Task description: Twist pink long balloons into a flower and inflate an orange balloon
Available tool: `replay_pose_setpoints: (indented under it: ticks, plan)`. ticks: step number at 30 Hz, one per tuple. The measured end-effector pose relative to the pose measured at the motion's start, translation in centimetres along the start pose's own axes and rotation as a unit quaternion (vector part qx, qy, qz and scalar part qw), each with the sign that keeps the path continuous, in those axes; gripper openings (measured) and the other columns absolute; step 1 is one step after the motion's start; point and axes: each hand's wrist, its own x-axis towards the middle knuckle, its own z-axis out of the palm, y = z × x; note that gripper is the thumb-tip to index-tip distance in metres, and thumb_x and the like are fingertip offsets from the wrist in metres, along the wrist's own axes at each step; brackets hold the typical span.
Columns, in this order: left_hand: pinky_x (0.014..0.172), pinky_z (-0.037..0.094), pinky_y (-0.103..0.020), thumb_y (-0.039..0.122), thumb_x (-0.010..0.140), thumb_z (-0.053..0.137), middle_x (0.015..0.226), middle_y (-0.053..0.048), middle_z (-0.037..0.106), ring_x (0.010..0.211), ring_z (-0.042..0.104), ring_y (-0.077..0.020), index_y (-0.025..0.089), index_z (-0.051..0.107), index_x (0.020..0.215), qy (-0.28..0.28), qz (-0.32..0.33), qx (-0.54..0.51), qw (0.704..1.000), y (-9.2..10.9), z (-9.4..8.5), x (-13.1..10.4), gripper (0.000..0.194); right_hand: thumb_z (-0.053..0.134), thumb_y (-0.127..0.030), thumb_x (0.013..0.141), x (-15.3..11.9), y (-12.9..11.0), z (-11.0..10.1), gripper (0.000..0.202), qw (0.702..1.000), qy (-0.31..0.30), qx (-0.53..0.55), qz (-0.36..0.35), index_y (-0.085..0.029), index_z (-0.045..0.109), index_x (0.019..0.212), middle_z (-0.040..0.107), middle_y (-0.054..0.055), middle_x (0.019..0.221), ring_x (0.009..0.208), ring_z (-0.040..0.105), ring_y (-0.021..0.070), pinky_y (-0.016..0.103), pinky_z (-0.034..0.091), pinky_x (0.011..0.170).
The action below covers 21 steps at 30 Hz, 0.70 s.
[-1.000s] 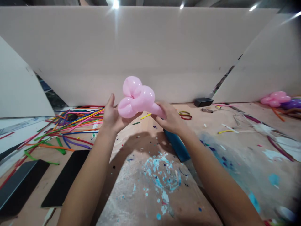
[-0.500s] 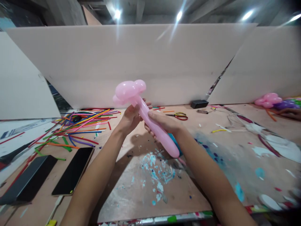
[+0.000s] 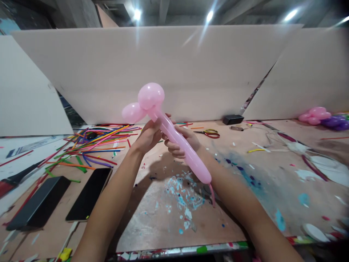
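Observation:
A pink modelling balloon [image 3: 188,149] is held up over the table between both hands, slanting down to the right. Its upper left end is twisted into rounded bubbles; a thin uninflated tail hangs from the lower end. My left hand [image 3: 151,135] is closed round the balloon just below the bubbles, with some fingers hidden behind it. Farther down the long section, my right hand [image 3: 181,142] wraps round it, fingertips showing on the near side.
Many uninflated balloons [image 3: 109,140] lie at the left, by a phone [image 3: 89,194] and a dark box [image 3: 40,202]. Scissors [image 3: 209,133] and a small black box [image 3: 233,119] are toward the back. Finished balloon shapes [image 3: 315,115] sit far right. White panels [image 3: 163,58] stand behind.
The balloon has turned, so its bubbles face differently and sit higher, and its tail now hangs visibly. My right hand's fingers have come round to the near side. A hand at the far right has left view.

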Motion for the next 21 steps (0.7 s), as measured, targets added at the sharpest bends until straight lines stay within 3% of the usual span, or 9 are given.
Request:
replay_pose_setpoints:
  ticks: [3,6,10,13,17,21]
  plan:
    - [0.063,0.048,-0.025,0.056,0.072,0.077,0.089,-0.005,0.069,0.073,0.062,-0.0140,0.016,0.066,0.097,0.014,0.006,0.006,1.000,-0.1,0.2,0.1,0.047,0.042,-0.059,0.094,0.2,0.1,0.5,0.043,0.999,0.017,0.005,-0.046,-0.020,0.058,0.100,0.054,-0.004,0.057,0.043,0.046,0.0106,0.021,0.043,0.040]
    - [0.075,0.052,-0.028,0.048,0.070,0.080,0.090,-0.005,0.068,0.083,0.065,-0.0163,0.016,0.065,0.096,0.044,-0.002,-0.022,0.999,-0.3,0.7,0.0,0.045,0.040,-0.057,0.095,0.7,0.3,0.9,0.043,0.999,-0.014,0.014,-0.051,-0.018,0.055,0.101,0.056,-0.005,0.057,0.041,0.046,0.0090,0.020,0.044,0.040]
    - [0.069,0.051,-0.024,0.032,0.067,0.082,0.076,0.003,0.063,0.068,0.062,-0.0102,0.019,0.057,0.090,0.092,0.005,-0.060,0.994,-0.7,1.5,-0.1,0.037,0.042,-0.058,0.094,1.4,1.6,-0.1,0.043,0.997,-0.071,0.009,-0.043,-0.017,0.054,0.095,0.062,-0.001,0.059,0.042,0.052,0.0111,0.022,0.048,0.041]
    - [0.067,0.051,-0.023,0.029,0.065,0.083,0.066,0.007,0.056,0.063,0.060,-0.0087,0.019,0.052,0.085,0.099,0.003,-0.056,0.994,-0.6,1.5,-0.2,0.038,0.048,-0.059,0.090,1.7,2.7,-1.0,0.043,0.996,-0.084,0.002,-0.029,-0.017,0.055,0.093,0.065,0.002,0.061,0.046,0.057,0.0133,0.024,0.049,0.042]
    - [0.081,0.053,-0.031,0.030,0.066,0.085,0.078,0.005,0.062,0.076,0.066,-0.0131,0.023,0.055,0.097,0.024,0.001,-0.065,0.998,-0.3,0.1,-0.3,0.044,0.046,-0.062,0.088,1.5,2.8,-1.3,0.046,0.991,-0.125,0.046,0.009,-0.018,0.052,0.097,0.059,-0.002,0.056,0.038,0.047,0.0098,0.020,0.042,0.037]
    - [0.084,0.052,-0.036,0.029,0.069,0.084,0.100,-0.006,0.070,0.093,0.067,-0.0214,0.021,0.061,0.105,-0.062,-0.018,0.027,0.998,0.1,-1.8,-0.3,0.043,0.036,-0.069,0.089,1.2,2.0,-1.2,0.051,0.989,-0.130,0.056,0.048,-0.019,0.048,0.088,0.051,-0.005,0.051,0.033,0.037,0.0078,0.019,0.036,0.032]
